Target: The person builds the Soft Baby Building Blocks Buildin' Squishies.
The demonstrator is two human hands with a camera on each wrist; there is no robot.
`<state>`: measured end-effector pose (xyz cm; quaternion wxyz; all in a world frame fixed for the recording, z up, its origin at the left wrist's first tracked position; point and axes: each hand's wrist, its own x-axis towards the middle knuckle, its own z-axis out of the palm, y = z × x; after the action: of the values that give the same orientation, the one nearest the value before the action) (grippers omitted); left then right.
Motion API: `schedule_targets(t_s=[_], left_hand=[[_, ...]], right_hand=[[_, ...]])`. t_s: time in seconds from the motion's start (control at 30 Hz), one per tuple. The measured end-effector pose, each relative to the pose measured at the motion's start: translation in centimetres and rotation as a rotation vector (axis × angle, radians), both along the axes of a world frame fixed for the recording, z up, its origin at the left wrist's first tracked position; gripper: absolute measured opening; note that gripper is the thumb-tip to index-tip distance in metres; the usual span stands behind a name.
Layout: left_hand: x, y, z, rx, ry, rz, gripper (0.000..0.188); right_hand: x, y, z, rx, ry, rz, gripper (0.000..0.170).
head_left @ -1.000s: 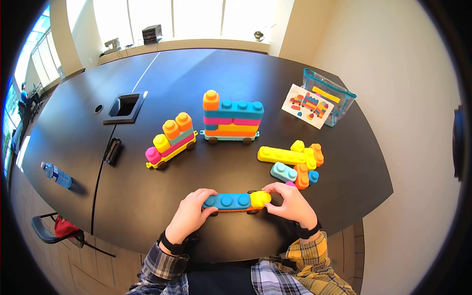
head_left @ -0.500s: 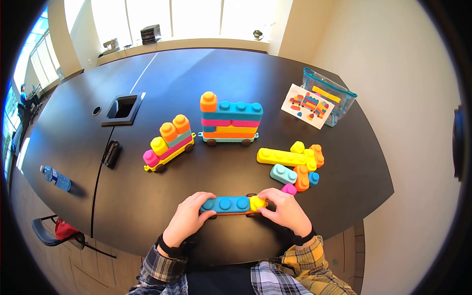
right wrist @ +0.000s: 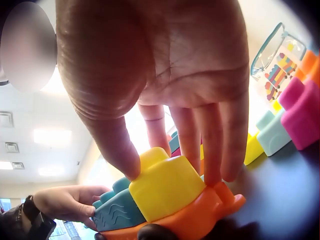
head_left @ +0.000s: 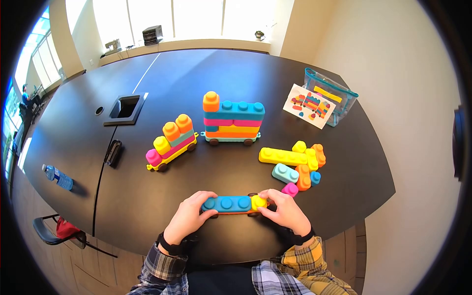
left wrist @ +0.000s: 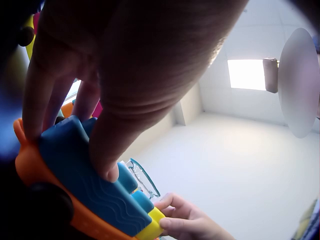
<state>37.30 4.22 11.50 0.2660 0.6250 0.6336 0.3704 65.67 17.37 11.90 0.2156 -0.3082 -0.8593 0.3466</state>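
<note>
A long blue block (head_left: 226, 203) and a small yellow block (head_left: 258, 202) sit end to end on an orange wheeled base (right wrist: 187, 220) near the front of the table. My left hand (head_left: 189, 216) grips the left end of the blue block, thumb on the near side and fingers over the far side. At the right end, my right hand (head_left: 285, 214) pinches the yellow block between thumb and fingers. In the right wrist view, the yellow block rests close against the blue one. A small pink block (head_left: 290, 190) lies just beyond the right hand.
Beyond the hands stand a stepped block wagon (head_left: 172, 142) and a taller block wagon (head_left: 233, 120). Loose blocks, including a long yellow one (head_left: 282, 156), lie to the right. A picture card (head_left: 309, 105) leans on a clear pouch (head_left: 344, 105). A water bottle (head_left: 58, 177) is far left.
My right hand has shifted left and slightly down, and the yellow block now sits straight beside the blue one. The pink block has come into fuller view. The left hand stays in place.
</note>
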Motion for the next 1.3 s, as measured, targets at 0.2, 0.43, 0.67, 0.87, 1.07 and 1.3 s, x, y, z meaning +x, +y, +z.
schedule_targets(t_s=[0.2, 0.43, 0.67, 0.87, 1.07, 1.3], left_hand=[[0.1, -0.4, 0.0, -0.013, -0.012, -0.011, 0.04], [0.3, -0.2, -0.4, -0.003, 0.013, -0.01, 0.042], [0.4, -0.4, 0.2, 0.14, 0.138, 0.041, 0.064], [0.1, -0.4, -0.5, 0.112, 0.147, 0.036, 0.063], [0.0, -0.4, -0.9, 0.026, 0.031, 0.065, 0.049], [0.1, -0.5, -0.4, 0.005, 0.051, 0.07, 0.051]], right_hand=[[0.1, -0.4, 0.2, -0.023, 0.008, -0.009, 0.031], [2.0, 0.7, 2.3, 0.06, -0.033, -0.278, 0.038], [6.7, 5.2, -0.8, 0.427, -0.327, -0.801, 0.033], [7.0, 6.1, -1.5, 0.303, -0.456, -0.854, 0.03], [7.1, 6.4, -2.2, 0.307, -0.405, -0.854, 0.034], [7.0, 6.1, -2.2, 0.346, -0.396, -0.895, 0.031]])
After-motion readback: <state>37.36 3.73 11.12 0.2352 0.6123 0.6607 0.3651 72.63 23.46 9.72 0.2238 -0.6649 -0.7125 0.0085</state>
